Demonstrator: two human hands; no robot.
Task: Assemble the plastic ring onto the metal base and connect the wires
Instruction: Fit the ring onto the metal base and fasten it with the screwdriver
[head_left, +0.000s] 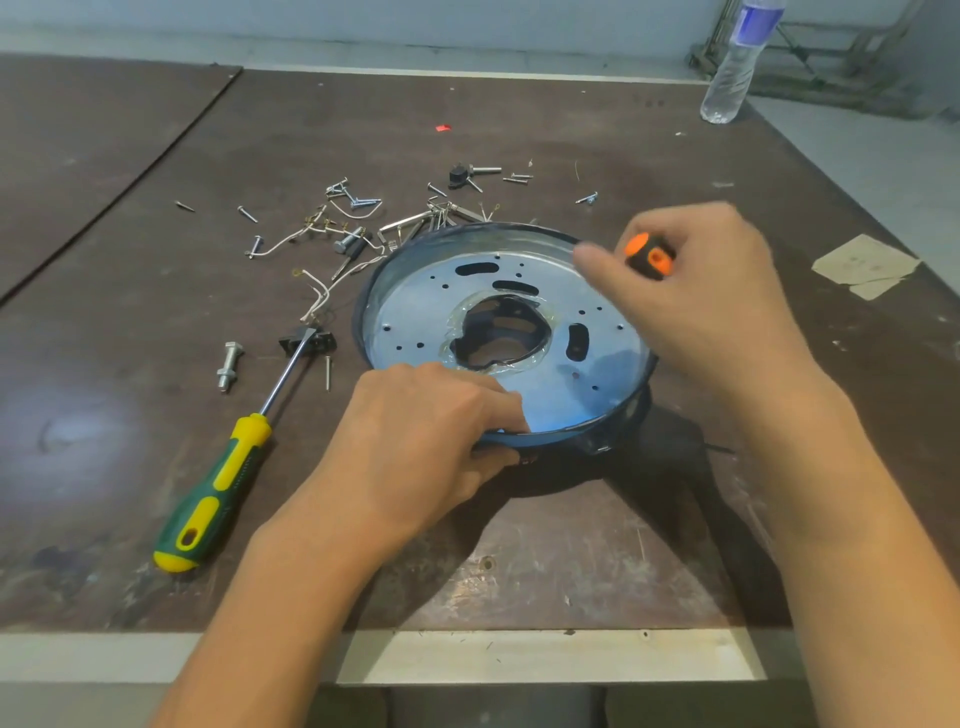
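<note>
1. Two bare forearms reach up from the bottom edge, crossing the pale strip (519, 654) that fronts the worn brown table (519, 130), whose surface is scuffed and patchy.
2. Now the left hand (431, 426): it sits on the near rim of the metal base (415, 322), fingers curled over the lip and thumb tucked under the outer wall, so the rim is pinched between them.
3. That metal base is a shallow round pan, shiny and bluish, lying at the middle of the table. It has small drilled holes, three oblong slots and a ragged central opening with a clear film round it.
4. A dark part (623, 426) shows beneath the pan's near right edge; I cannot tell what it is.
5. Over to the right hand (717, 296), above the pan's right rim: its fingers are wrapped round an orange handle (649, 254) with black bands, and one finger points left, blurred.
6. Left of the pan lies a green and yellow screwdriver (218, 483), its steel shaft running up to a small black block (306, 340).
7. Just beside it, a chunky bolt (228, 364) with a nut on it.
8. Behind the pan, thin white wires (317, 296) curl among scattered screws (353, 200).
9. Far right corner: a clear plastic bottle (735, 67) with a blue label stands upright, and a torn scrap of paper (862, 265) lies flat.
</note>
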